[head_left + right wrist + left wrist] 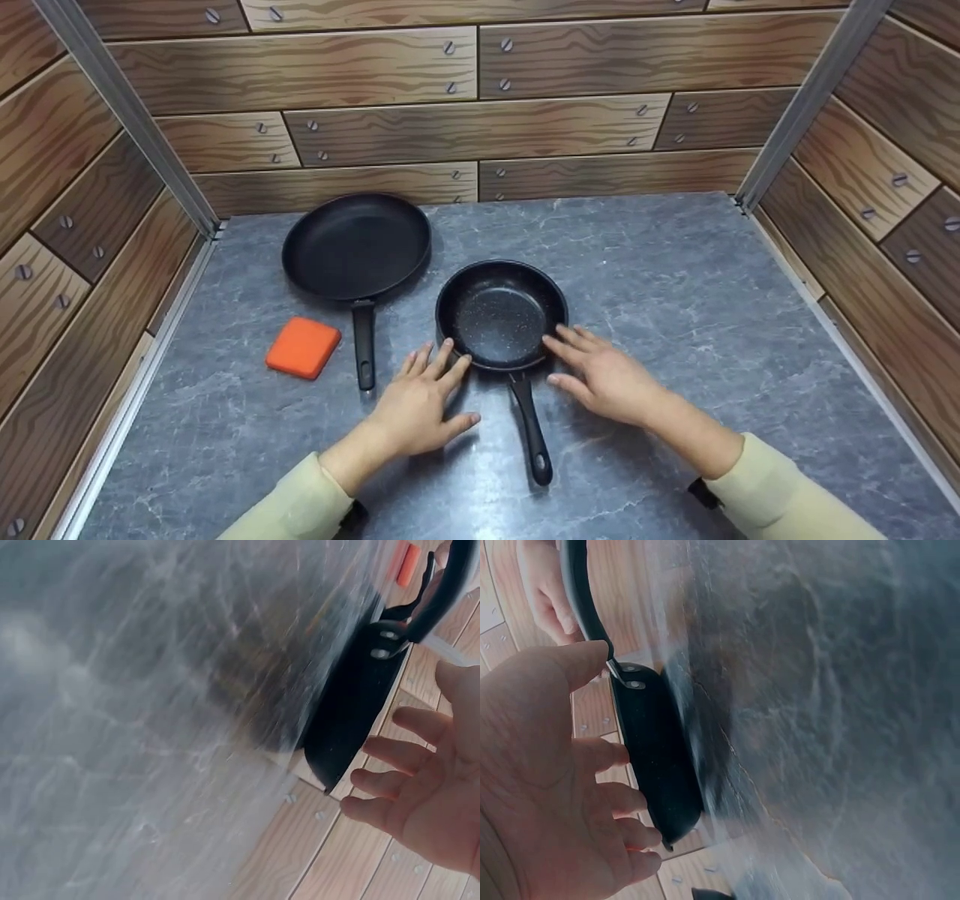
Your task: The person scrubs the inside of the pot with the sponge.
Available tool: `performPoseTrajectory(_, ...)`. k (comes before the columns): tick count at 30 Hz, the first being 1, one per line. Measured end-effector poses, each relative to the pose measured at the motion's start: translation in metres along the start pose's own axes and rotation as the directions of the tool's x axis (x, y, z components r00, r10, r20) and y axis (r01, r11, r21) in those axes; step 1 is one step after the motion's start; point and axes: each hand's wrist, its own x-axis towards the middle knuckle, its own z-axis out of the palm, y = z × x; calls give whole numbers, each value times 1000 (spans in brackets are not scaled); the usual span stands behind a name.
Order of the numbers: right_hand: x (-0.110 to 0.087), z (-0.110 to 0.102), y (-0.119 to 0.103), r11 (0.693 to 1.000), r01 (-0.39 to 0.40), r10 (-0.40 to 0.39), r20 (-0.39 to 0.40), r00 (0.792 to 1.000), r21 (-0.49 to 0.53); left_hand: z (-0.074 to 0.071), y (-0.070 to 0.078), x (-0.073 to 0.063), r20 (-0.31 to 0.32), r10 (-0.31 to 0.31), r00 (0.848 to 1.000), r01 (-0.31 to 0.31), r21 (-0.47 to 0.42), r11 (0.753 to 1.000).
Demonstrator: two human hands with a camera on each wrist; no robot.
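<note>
A small black speckled frying pan (pixel 499 322) rests on the grey marbled table, its handle (pixel 534 435) pointing toward the person. At its near left rim is my left hand (pixel 420 409), fingers spread and the thumb held apart. Around the near right rim my right hand (pixel 611 379) lies with extended fingers close to or touching the edge. In the left wrist view the pan's side (pixel 656 757) shows beside the fingertips. The right wrist view has the pan wall (pixel 352 705) next to the other hand's relaxed fingers. Neither hand grips the handle.
A larger black frying pan (pixel 356 247) sits at the back left, handle toward the person. Left of that handle lies an orange square sponge-like block (pixel 304 346). Wood-patterned panels (pixel 480 67) wall the table at the back and both sides.
</note>
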Motion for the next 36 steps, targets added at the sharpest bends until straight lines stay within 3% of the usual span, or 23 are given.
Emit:
performPoseTrajectory(6,14,-5,17,997,-72,73,-35,997,26,0,-1,0,1,-3,1000,3,-10,1000)
performPoseTrajectory(12,34,-6,34,993,-104,103,24,994,58,1,-1,-1,2,-7,1000,7,-12,1000)
performPoseTrajectory(20,53,1,50,995,-92,88,95,992,32,1,-1,0,-4,-4,1000,4,-24,1000)
performPoseTrajectory(36,65,7,62,998,-58,53,146,988,35,-2,0,-1,3,-11,1000,11,-16,1000)
